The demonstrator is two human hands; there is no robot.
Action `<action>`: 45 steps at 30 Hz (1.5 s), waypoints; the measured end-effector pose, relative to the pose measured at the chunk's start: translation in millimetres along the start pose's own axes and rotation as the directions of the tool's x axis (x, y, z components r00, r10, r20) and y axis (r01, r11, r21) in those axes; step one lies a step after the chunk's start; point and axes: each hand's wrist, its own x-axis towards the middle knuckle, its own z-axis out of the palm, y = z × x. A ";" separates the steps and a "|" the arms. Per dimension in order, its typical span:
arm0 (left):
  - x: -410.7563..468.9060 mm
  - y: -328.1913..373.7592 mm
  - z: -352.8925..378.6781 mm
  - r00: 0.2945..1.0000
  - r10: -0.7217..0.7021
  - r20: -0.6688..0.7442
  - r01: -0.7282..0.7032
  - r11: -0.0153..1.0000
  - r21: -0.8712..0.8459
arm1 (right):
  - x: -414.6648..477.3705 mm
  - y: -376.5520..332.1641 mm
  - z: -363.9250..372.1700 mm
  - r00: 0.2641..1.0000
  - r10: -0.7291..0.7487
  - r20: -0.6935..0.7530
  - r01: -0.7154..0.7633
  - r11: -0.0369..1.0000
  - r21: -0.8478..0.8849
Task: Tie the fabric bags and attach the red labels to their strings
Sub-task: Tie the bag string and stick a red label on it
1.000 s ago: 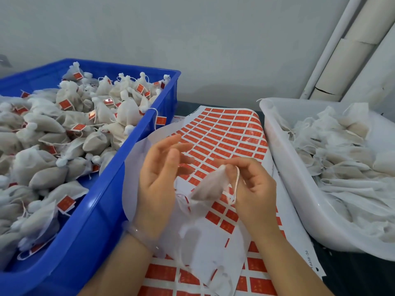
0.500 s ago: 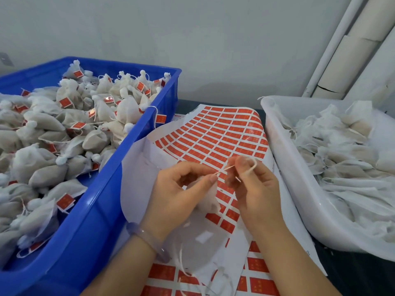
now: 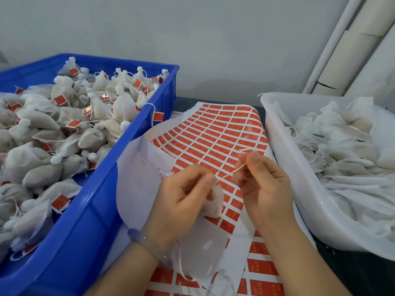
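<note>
**Fabric bag's string stretched between two pinches**

Small white gauzy fabric bag [image 3: 213,202] hangs just under the left hand [image 3: 181,199], whose curled fingers [image 3: 207,178] grip its gathered neck. Its thin pale string [image 3: 229,174] runs taut, up and rightward, into the right hand [image 3: 265,189], pinched between thumb and forefinger. The string's long axis lies straight from one set of fingertips to the other, so tightening likely means pulling apart along it. Beyond the fingers lies a glossy sheet of red rectangular labels [image 3: 213,133]. Left of them is a blue plastic crate [image 3: 89,210] of tied bags [image 3: 42,154], right a translucent white tub [image 3: 277,129] of limp untied bags [image 3: 342,146].
</note>
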 end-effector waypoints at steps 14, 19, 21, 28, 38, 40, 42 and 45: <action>9.9 1.0 -11.7 0.985 -0.084 0.152 0.106 0.985 -0.139 | -0.2 14.8 6.5 0.948 -0.083 0.308 0.236 0.832 -0.502; 5.5 -4.3 -11.3 0.997 0.032 0.067 -0.036 0.998 0.059 | -0.2 18.1 6.1 0.939 -0.102 0.328 0.270 0.811 -0.519; 3.4 -5.6 -7.8 0.984 0.175 -0.034 -0.159 0.948 0.276 | 0.9 19.3 5.5 0.943 -0.140 0.303 0.292 0.787 -0.543; 5.3 -9.1 -9.3 0.954 0.298 -0.003 -0.259 0.833 0.488 | -0.8 23.5 8.9 0.947 -0.213 0.240 0.315 0.756 -0.574; 8.9 -6.0 -6.6 0.967 0.247 -0.068 -0.167 0.807 0.566 | -7.3 26.4 16.3 0.906 -0.366 0.214 0.423 0.752 -0.506; 5.6 -8.3 -8.5 0.964 0.267 -0.001 -0.210 0.761 0.614 | -7.9 25.5 16.0 0.889 -0.394 0.232 0.456 0.734 -0.504; 2.9 -9.3 -9.3 0.974 0.226 0.008 -0.188 0.791 0.581 | -8.0 25.3 15.9 0.891 -0.400 0.217 0.453 0.736 -0.503; 0.3 -5.3 -5.3 0.997 0.060 -0.051 -0.033 0.904 0.427 | -8.3 26.9 16.3 0.908 -0.374 0.187 0.417 0.771 -0.481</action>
